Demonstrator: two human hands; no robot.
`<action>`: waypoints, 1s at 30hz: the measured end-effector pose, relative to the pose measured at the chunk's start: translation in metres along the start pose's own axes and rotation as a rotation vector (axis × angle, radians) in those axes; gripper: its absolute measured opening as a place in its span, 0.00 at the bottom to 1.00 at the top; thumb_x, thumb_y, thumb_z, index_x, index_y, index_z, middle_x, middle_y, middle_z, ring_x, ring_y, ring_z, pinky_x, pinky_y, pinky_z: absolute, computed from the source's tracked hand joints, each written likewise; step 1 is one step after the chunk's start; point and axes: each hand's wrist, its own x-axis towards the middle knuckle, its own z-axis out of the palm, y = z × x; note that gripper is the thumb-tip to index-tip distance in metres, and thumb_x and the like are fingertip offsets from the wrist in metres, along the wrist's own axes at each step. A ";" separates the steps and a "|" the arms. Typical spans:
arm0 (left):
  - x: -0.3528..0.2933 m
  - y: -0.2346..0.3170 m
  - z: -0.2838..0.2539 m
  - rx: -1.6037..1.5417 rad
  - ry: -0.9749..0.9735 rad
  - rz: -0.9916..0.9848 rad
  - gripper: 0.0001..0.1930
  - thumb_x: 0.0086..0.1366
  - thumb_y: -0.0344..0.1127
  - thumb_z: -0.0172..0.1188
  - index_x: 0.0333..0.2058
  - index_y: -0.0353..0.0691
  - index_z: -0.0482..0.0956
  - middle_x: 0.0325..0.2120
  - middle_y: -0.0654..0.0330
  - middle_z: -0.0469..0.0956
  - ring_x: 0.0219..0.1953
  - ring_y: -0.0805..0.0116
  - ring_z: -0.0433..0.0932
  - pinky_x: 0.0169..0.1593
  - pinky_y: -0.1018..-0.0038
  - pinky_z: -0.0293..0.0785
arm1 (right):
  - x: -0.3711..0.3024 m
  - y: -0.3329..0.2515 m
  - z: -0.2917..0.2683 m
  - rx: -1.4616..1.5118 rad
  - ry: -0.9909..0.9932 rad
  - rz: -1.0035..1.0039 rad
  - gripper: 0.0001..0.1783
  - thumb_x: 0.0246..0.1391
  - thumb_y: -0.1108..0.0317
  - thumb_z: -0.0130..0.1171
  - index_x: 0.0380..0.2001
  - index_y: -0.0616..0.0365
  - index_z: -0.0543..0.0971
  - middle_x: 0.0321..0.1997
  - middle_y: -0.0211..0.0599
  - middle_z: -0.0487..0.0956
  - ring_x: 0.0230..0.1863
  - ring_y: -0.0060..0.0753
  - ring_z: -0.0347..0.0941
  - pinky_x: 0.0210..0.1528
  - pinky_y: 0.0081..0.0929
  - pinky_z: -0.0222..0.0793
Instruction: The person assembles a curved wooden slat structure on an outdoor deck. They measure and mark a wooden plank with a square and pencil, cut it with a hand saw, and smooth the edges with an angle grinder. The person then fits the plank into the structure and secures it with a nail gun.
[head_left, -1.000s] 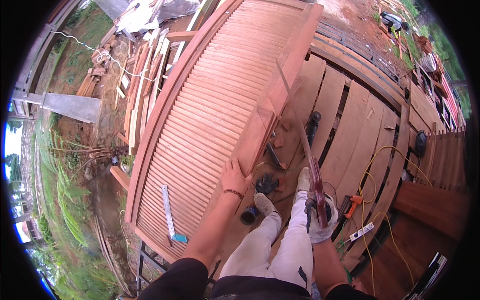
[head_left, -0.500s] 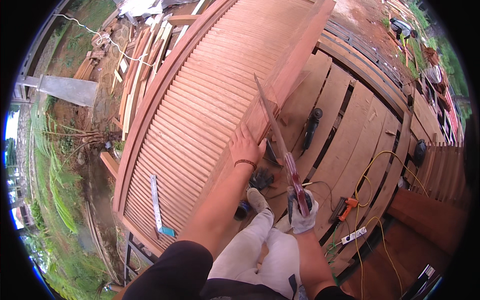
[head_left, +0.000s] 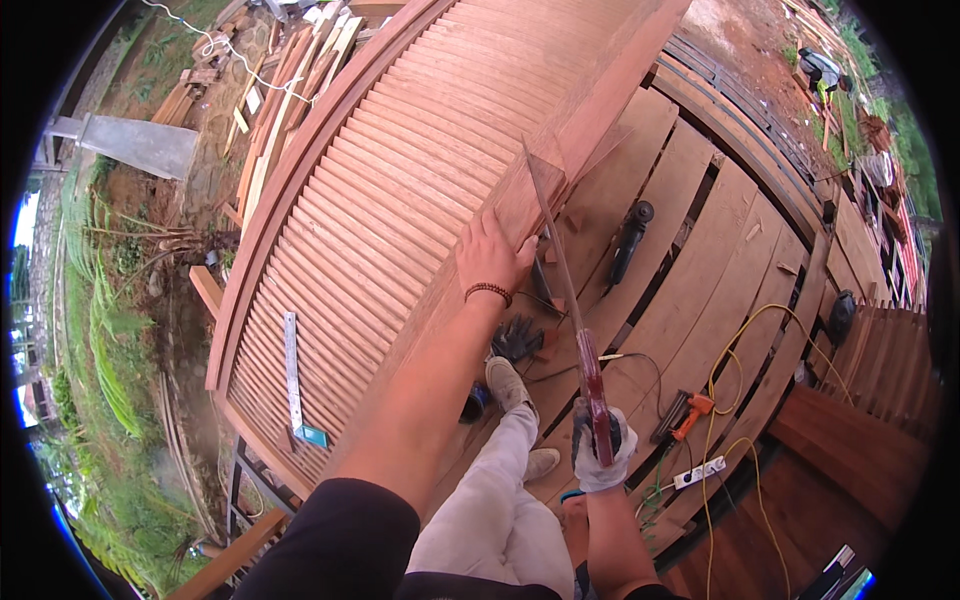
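Note:
A large reddish-brown louvred wooden panel (head_left: pixel 370 200) lies slanting across the view, its many slats set inside a frame. My left hand (head_left: pixel 490 252), bare with a beaded bracelet at the wrist, rests on the right frame rail (head_left: pixel 415 315). Its fingers lie along the wood and the thumb reaches the outer edge. My gloved right hand (head_left: pixel 604 450) is closed round the glossy dark red handle of a hand saw (head_left: pixel 592 375). The narrow blade shows almost edge on and crosses the rail just beyond my left hand, near a joint line. Whether it sits in the wood I cannot tell.
A try square (head_left: pixel 294 375) lies on the slats. On the plank deck (head_left: pixel 690 270) are an angle grinder (head_left: pixel 630 240), a black glove (head_left: pixel 517 338), an orange power tool (head_left: pixel 688 415), a power strip (head_left: pixel 700 472) and a yellow cord. Timber (head_left: pixel 290 130) is piled left; another person (head_left: pixel 822 68) bends far right.
The saw and my right hand have drawn back toward me slightly. My left hand stays on the rail. The view has shifted a little, showing more of my second shoe.

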 end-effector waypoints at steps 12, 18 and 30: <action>-0.003 -0.007 0.003 0.007 -0.005 0.027 0.42 0.55 0.55 0.65 0.60 0.31 0.64 0.53 0.49 0.72 0.57 0.52 0.70 0.60 0.62 0.67 | -0.012 0.014 0.015 0.025 0.057 0.041 0.11 0.55 0.66 0.63 0.37 0.61 0.78 0.27 0.39 0.80 0.27 0.42 0.79 0.33 0.31 0.75; -0.005 -0.005 0.006 -0.053 0.026 0.064 0.42 0.56 0.56 0.64 0.60 0.30 0.64 0.54 0.46 0.72 0.57 0.50 0.69 0.60 0.61 0.67 | 0.030 0.023 0.043 -0.014 0.120 -0.050 0.09 0.53 0.71 0.63 0.37 0.61 0.78 0.28 0.41 0.81 0.27 0.43 0.80 0.33 0.31 0.74; -0.004 -0.007 0.002 -0.056 0.050 0.065 0.41 0.56 0.54 0.65 0.60 0.31 0.64 0.52 0.46 0.72 0.55 0.50 0.70 0.58 0.60 0.68 | -0.020 0.021 0.021 -0.005 0.067 -0.071 0.07 0.53 0.73 0.62 0.36 0.62 0.78 0.28 0.44 0.80 0.27 0.48 0.80 0.33 0.34 0.75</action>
